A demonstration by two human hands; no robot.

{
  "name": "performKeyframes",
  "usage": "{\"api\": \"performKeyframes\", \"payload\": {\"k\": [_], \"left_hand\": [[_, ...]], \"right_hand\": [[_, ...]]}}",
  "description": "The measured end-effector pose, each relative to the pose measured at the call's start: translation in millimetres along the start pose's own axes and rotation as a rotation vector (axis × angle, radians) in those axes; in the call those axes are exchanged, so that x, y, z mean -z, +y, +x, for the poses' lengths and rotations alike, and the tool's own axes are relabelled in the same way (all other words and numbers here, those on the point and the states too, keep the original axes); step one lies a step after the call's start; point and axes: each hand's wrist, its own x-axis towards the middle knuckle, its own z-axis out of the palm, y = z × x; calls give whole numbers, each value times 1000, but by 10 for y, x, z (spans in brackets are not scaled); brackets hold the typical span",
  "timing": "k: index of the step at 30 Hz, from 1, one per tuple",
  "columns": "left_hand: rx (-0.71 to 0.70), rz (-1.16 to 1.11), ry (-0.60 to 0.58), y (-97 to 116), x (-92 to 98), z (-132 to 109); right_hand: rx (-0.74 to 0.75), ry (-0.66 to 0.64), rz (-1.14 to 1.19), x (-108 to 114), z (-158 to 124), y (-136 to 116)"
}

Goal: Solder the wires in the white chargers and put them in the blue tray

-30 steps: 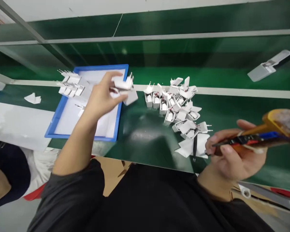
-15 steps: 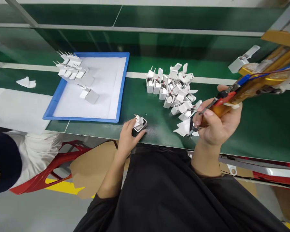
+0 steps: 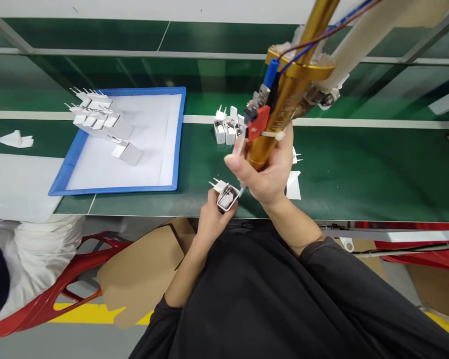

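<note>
My left hand (image 3: 212, 220) is closed around a white plug adapter (image 3: 229, 197) at the table's front edge. The adapter's top is open and shows wires and parts inside; its lid with two pins (image 3: 219, 185) leans out to the left. Wrapped in my right hand (image 3: 266, 180) is a gold dispensing gun (image 3: 275, 130) with a red-and-black switch on its side. The gun's pale nozzle tip (image 3: 241, 191) is at the adapter's right rim; whether they touch I cannot tell. Behind my right hand stand other open adapters (image 3: 220, 131), mostly hidden.
A blue-rimmed tray (image 3: 181, 134) on the left holds several closed adapters (image 3: 97, 117). Blue and red wires (image 3: 322, 37) run up from the gun. Another adapter (image 3: 447, 102) lies far right. A person in a white sleeve (image 3: 41, 254) sits at left by a red chair (image 3: 69, 279).
My right hand has brought the gun leftward from beside the open adapters to the adapter in my left hand. That adapter has turned, its lid now tipped left and its inside exposed.
</note>
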Motion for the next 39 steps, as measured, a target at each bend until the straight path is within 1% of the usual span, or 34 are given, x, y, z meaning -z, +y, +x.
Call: {"api": "performKeyframes", "payload": {"k": [2,5,8,10,14,18,22,27,33,39], "left_hand": [[-20,8,59,57,39,-43],[-90,49,120,107,99,-56],[-140,76,180,140,142,-63],[-148,92,206,163,163,-72],[-149,118,203,205,185,-76],[-166,121,219,208,171,-63],[-152,127,189,182,147,-58],[-142,107,174,182,159,-56],[-95,76,128,188,184,-59],[-83,20,90,113,140,-34]], "right_hand": [[14,1,-67,-47,14,-9],[22,20,-164,-58,14,-1],[41,4,-141,-52,7,20],[56,-3,-110,-54,6,34],[71,-22,-146,-43,3,51],[13,-36,-176,-9,-11,59],[15,-23,-159,-6,-17,61],[-11,-54,-85,-9,-5,73],[61,-55,-137,-8,10,68],[6,-53,-157,0,16,6]]}}
